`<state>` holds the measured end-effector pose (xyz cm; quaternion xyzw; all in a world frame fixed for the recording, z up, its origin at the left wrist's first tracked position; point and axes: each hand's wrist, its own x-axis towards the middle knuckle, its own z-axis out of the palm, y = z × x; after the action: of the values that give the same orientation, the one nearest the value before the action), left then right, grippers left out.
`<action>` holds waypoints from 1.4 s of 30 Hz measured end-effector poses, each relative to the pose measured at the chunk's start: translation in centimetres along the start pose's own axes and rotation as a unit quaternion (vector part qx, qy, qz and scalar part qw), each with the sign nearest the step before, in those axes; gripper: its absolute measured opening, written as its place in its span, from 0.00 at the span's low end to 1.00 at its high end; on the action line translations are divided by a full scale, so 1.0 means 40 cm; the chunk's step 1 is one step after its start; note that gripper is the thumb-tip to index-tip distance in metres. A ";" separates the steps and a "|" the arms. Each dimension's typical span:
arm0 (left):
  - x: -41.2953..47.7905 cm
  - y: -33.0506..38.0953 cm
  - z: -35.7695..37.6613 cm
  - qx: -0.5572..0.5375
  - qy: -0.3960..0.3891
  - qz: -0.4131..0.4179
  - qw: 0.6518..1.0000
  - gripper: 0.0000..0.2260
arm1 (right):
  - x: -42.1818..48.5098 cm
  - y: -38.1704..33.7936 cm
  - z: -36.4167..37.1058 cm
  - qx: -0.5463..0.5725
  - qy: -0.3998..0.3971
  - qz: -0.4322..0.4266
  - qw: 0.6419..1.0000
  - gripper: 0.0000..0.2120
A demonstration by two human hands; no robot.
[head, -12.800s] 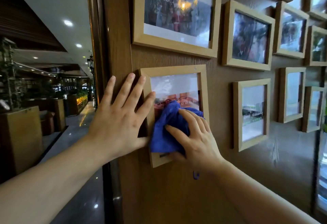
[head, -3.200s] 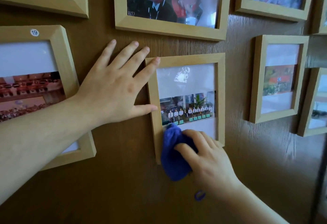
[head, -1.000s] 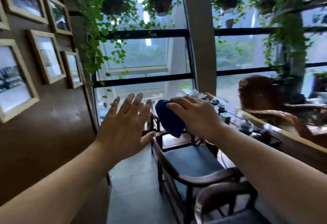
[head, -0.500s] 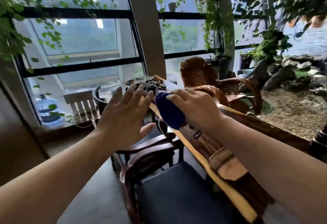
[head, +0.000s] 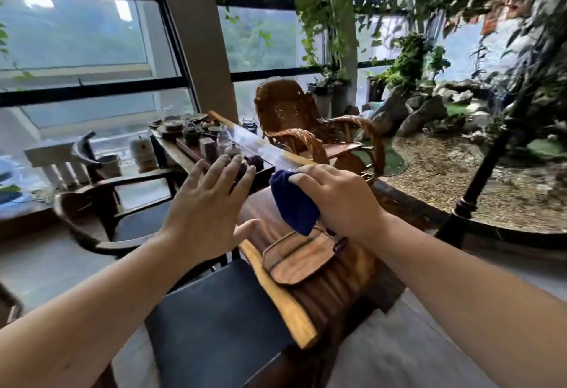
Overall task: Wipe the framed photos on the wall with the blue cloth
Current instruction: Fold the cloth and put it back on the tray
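Observation:
My right hand (head: 337,200) is closed around the bunched blue cloth (head: 293,203), held in the air over a long wooden table. My left hand (head: 205,209) is raised beside it, palm forward, fingers spread, holding nothing. The wall with the framed photos is out of view; I face a window and an indoor garden.
A long wooden tea table (head: 306,271) with a tray of teaware (head: 211,145) runs away from me. A dark-cushioned chair (head: 214,326) stands just below my arms, another armchair (head: 101,200) at left, a rattan chair (head: 294,123) behind the table. A gravel garden (head: 460,173) lies right.
The view has swung right, away from the photo wall, to the table and garden. Both hands stay raised in the same pose, the right still gripping the cloth.

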<state>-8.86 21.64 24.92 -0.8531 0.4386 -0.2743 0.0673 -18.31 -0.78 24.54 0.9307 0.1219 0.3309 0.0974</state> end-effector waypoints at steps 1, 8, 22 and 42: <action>0.017 0.025 0.013 -0.008 0.003 0.005 1.000 0.38 | -0.021 0.020 0.008 0.001 -0.005 0.005 1.000 0.14; 0.128 0.105 0.164 -0.038 0.010 0.008 0.999 0.38 | -0.062 0.146 0.112 0.015 -0.042 0.004 0.999 0.15; 0.305 0.105 0.415 -0.096 -0.040 -0.039 0.994 0.36 | 0.050 0.354 0.409 0.146 -0.052 0.039 0.987 0.25; 0.495 0.353 0.730 -0.069 -0.077 -0.227 0.968 0.16 | 0.050 0.555 0.922 0.402 -0.136 -0.056 0.904 0.10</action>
<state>5.67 -6.13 3.46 -0.9515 0.2450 -0.1850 -0.0221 10.40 -25.04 3.43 0.9184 0.2824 0.1184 -0.2506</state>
